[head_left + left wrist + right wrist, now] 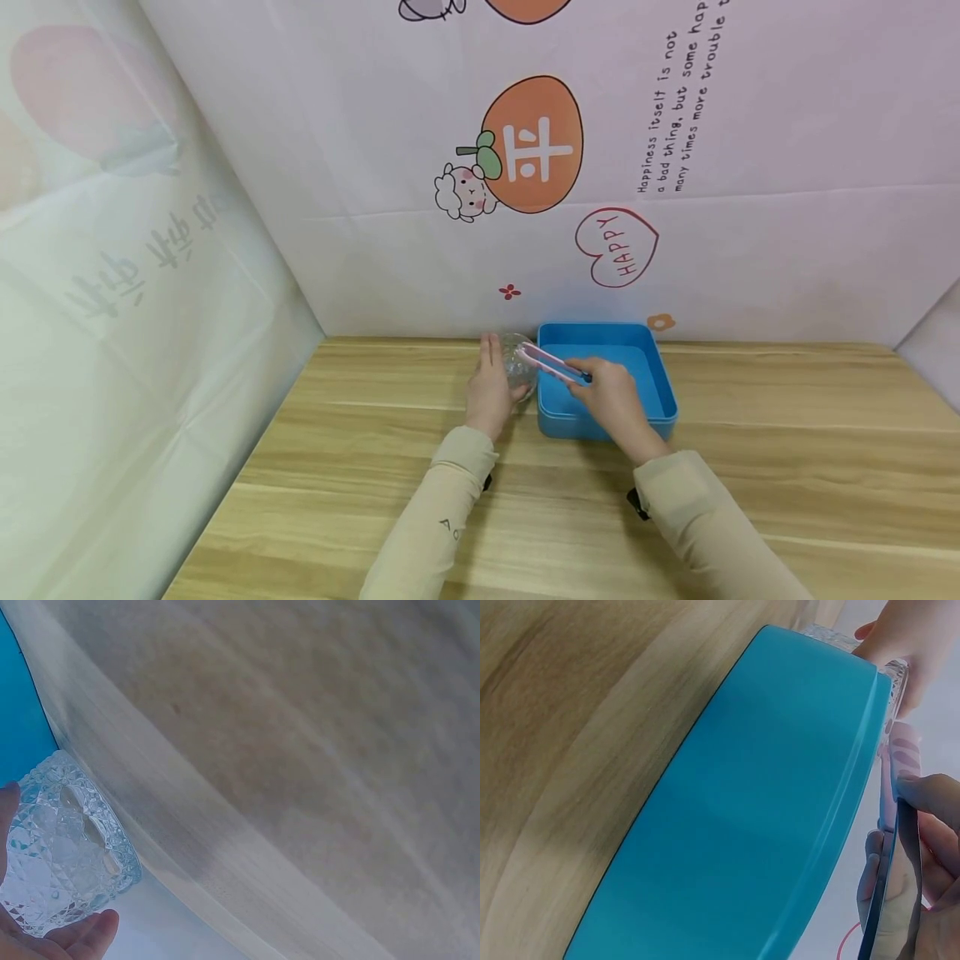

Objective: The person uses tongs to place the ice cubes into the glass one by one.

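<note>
My left hand [491,392] grips the side of a clear cut-glass bowl [67,847], its thumb and fingers spread around the wall. In the left wrist view the bowl shows a faceted diamond pattern and a wavy rim. My right hand [611,396] pinches a pair of tongs [909,750] with pink tips and metal arms, reaching over the blue box. The pink tips overlap the bowl's rim in the head view. What lies between the tips is too small to make out.
A blue square box [573,427], open at the top, stands right beside the bowl on the wooden table [360,467]. Close behind both rises a white printed backdrop [405,267]. Another white sheet [187,400] hangs along the left side.
</note>
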Tool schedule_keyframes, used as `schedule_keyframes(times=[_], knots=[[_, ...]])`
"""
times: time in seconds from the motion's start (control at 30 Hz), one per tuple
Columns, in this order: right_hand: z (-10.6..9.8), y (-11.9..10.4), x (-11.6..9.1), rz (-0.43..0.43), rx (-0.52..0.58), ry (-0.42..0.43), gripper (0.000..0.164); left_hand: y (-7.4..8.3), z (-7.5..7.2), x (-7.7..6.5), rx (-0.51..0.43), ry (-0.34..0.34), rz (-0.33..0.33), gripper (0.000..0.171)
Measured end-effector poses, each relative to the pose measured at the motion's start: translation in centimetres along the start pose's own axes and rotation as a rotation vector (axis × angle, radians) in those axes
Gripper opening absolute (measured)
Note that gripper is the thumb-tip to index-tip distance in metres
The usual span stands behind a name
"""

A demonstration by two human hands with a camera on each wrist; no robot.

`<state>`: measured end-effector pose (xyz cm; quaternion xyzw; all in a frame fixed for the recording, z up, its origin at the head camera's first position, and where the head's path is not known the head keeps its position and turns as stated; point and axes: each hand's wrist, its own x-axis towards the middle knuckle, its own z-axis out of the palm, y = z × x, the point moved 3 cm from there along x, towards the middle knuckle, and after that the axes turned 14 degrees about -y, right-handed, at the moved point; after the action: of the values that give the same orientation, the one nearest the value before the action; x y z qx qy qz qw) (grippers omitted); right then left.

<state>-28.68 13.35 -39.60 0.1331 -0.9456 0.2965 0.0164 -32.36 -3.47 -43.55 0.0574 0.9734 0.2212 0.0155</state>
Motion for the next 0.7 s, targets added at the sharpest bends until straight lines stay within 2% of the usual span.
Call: schedule_keyframes(times=[0.4, 0.7], knots=[[-0.14, -0.25, 0.01, 0.031, -0.007, -0.065, 0.036, 0.05, -0.20, -0.11, -0.001, 0.000, -0.002, 0.097], [-0.09, -0.26, -0.04, 0.044, 0.006, -0.077, 0.036, 0.16, -0.19, -0.15, 0.019, 0.008, 0.002, 0.098]])
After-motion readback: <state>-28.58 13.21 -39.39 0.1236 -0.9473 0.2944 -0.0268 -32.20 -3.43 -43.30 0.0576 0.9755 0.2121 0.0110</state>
